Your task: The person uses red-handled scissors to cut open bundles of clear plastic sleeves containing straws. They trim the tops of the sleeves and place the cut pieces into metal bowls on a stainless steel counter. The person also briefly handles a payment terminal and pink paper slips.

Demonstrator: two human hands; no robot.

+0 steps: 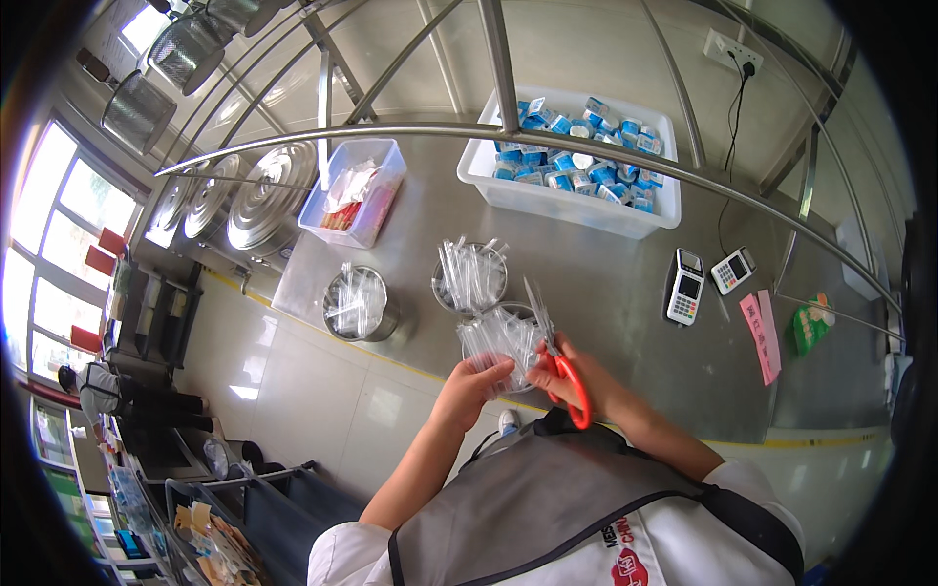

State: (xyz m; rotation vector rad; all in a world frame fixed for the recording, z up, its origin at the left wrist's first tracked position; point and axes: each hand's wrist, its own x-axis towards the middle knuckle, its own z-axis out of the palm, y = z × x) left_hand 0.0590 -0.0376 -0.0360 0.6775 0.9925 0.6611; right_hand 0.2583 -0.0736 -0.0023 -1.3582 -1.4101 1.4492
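Note:
My left hand pinches clear plastic-wrapped sticks, possibly straws, at the near edge of a steel container. Red-handled scissors are in my right hand, close beside that container. Their blades point away from me, above its right side; whether they are parted is unclear. Just behind stands a second steel container filled with similar clear sticks. A third steel container, to the left, holds more clear packets.
A white plastic tub of small blue-and-white cups stands behind a steel rail. Left of it sits a translucent bin with red packets. Two card terminals, pink slips and a green packet lie right. Another person is far left.

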